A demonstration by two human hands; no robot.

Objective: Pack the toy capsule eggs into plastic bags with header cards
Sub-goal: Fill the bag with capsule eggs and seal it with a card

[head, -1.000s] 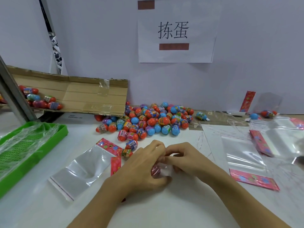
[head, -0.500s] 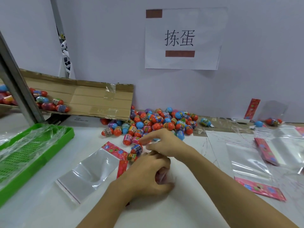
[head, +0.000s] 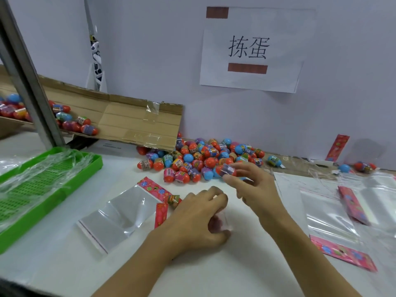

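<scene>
A heap of red and blue capsule eggs lies against the back wall. My right hand hovers just in front of the heap, fingers pinched on a red capsule egg. My left hand rests on the white table, gripping a clear plastic bag with something reddish inside; its pink header card pokes out to the left of the hand. An empty bag with a pink header card lies flat to the left.
A green tray draped in plastic film stands at the left. A cardboard flap holding more eggs slopes down behind it. Several empty bags with header cards lie at the right. A grey metal post rises at far left.
My right hand left the bag, reached back to the heap and now holds a red egg lifted off it. My left hand stayed on the bag. The camera tilted downward.
</scene>
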